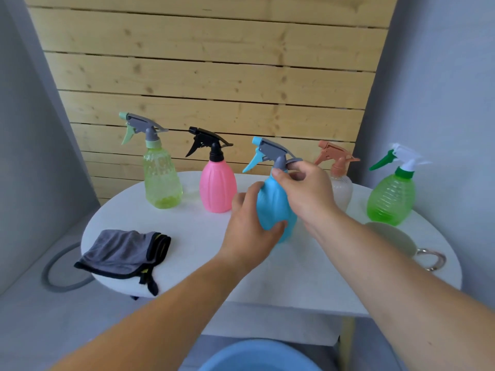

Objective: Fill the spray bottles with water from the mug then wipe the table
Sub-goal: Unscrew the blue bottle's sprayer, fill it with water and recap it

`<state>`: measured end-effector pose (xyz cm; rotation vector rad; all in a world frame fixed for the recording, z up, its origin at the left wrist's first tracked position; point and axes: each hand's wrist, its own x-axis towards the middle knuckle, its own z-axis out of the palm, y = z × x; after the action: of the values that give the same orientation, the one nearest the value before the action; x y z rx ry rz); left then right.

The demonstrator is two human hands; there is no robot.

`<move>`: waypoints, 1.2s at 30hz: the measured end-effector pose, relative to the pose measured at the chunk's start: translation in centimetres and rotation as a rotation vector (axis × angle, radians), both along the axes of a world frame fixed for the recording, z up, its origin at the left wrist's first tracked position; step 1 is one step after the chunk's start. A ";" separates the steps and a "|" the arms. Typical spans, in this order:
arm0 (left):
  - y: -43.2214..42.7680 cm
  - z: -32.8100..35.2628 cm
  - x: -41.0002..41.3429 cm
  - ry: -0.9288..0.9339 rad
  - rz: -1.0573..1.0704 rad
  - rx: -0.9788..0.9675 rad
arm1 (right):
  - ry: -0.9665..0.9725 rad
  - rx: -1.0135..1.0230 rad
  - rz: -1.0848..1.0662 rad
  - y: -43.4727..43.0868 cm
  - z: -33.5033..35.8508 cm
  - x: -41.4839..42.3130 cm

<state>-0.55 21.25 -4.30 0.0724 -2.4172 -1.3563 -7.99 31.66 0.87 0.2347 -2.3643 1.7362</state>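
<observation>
Looks like the cap-twisting part of the filling job. The blue bottle [273,207] stands on the white table [203,236], just past its middle toward 12 o'clock. The left hand [249,231] is wrapped round its belly, fingers curled on the front, to steady it. The right hand [305,188] comes in from the 3 o'clock side and pinches the collar under the grey trigger head with thumb and fingertips.

My read is the head is being unscrewed so water can go in, though from one shot I honestly can't tell if it's loosening or tightening.

The other bottles line the far edge:
- yellow-green bottle [162,180] at about 10
- pink bottle [218,186] at 11
- peach-topped bottle [340,188] at 1, partly hidden behind the right wrist
- green bottle [391,196] at 2

The mug [393,239] sits at 3, close to the green one, with its handle pointing off the edge. I can't see if there's water in it. The grey cloth [126,253] lies folded at 8, untouched, so wiping is a way off.

If it is coming off, the next move is to lift the head out with its tube, park it somewhere, then reach to 3 for the mug. That's a narrow neck, so it'll need a slow pour while the left hand holds the bottle upright.
</observation>
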 end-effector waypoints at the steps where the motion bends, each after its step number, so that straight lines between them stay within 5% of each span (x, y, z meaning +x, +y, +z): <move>1: 0.4 0.1 1.1 0.012 0.009 -0.004 | -0.009 -0.026 0.001 0.3 0.2 1.0; 14: 4.6 3.3 14.4 -0.009 0.034 -0.114 | -0.146 -0.263 0.162 6.8 2.7 14.9; 22: 3.2 4.9 19.7 -0.331 -0.389 0.503 | -0.358 -0.451 0.322 10.2 2.9 19.3; 27: 4.0 3.9 21.6 -0.414 -0.425 0.200 | -0.415 -0.426 0.429 10.9 2.2 21.9; 32: 2.9 4.3 21.8 -0.525 -0.606 0.647 | -0.484 -0.502 0.469 11.9 2.5 21.8; 36: 2.7 3.7 21.9 -0.568 -0.636 0.674 | -0.497 -0.530 0.455 11.6 2.4 21.6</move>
<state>21.34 23.99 -0.56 -0.1797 -2.3555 -2.7203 13.56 43.26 3.23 0.2973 -2.1268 2.8496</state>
